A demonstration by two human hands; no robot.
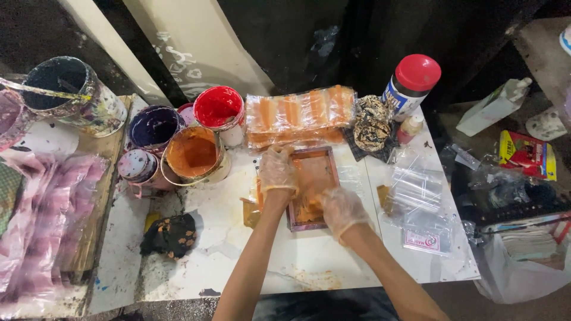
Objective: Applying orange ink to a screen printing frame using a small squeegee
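A small wooden printing frame (pixel 324 160) smeared with orange ink lies flat on the white table (pixel 238 232). My left hand (pixel 277 169), in a thin clear glove, presses down on the frame's left edge. My right hand (pixel 341 209), also gloved, rests inside the frame near its lower part, closed around something hidden by the fingers, amid orange ink. A sheet of plastic with orange stripes (pixel 300 114) lies just behind the frame.
Paint tins stand at left: orange (pixel 191 156), red (pixel 218 109), dark purple (pixel 152 126), and a large dark one (pixel 65 89). A red-capped can (pixel 411 83), stained cloths (pixel 372 123), a black rag (pixel 171 235) and clear plastic bags (pixel 419 199) lie around.
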